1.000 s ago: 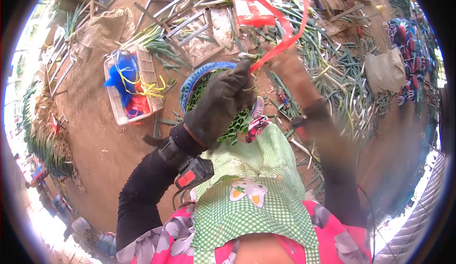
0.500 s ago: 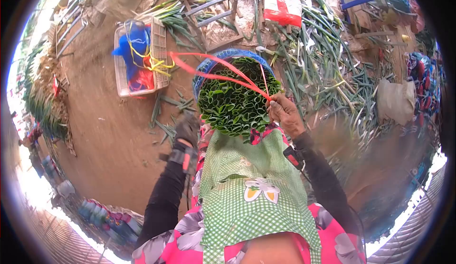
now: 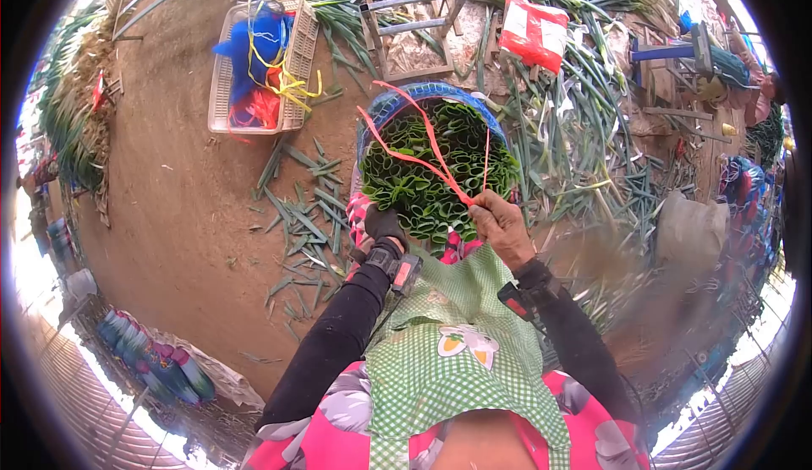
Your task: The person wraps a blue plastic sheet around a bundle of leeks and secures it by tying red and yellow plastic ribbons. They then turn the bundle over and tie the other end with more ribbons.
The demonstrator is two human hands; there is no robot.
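A thick bundle of green onion leaves (image 3: 436, 161), cut ends up, stands at my lap inside a blue band or rim (image 3: 427, 91). My right hand (image 3: 501, 221) pinches a red plastic tie (image 3: 444, 166) at the bundle's near right side; its loose ends stretch up and left over the leaves. My left hand (image 3: 385, 223), in a dark covering, is at the bundle's near left edge, its fingers mostly hidden. A green checked apron (image 3: 465, 326) lies just below the bundle.
A plastic basket (image 3: 302, 68) with blue and red items stands at upper left. Metal-framed stools (image 3: 406, 26), a red and white package (image 3: 534, 34) and scattered onion leaves (image 3: 584, 115) lie ahead. Leaf cuttings (image 3: 300, 225) cover the ground at left. Another person (image 3: 755, 90) is at far right.
My left hand has moved up and right to the bundle's near left edge. My right hand still holds the tie, whose loose ends hang differently. The view has shifted.
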